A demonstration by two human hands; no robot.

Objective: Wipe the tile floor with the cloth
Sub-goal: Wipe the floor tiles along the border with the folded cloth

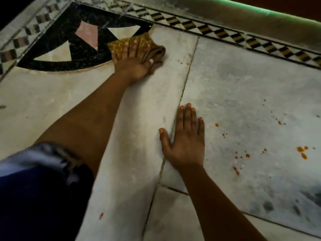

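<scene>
A folded yellow-brown patterned cloth (157, 53) lies on the pale marble tile floor (243, 80), at the edge of a black inlay. My left hand (133, 65) presses flat on the cloth with straight, spread fingers, the thumb against its bunched right side. On the tile nearer to me, my right hand (185, 141) rests palm down with the fingers straight, beside a grout line, and holds nothing. Orange-red drops (302, 151) dot the tile to the right, and two small spots (182, 63) lie just right of the cloth.
A black, pink and cream inlay pattern (69, 40) fills the far left. A checkered border strip (225, 34) runs along the far side below a raised ledge (260, 20). My blue-clothed leg or sleeve (34, 188) fills the lower left.
</scene>
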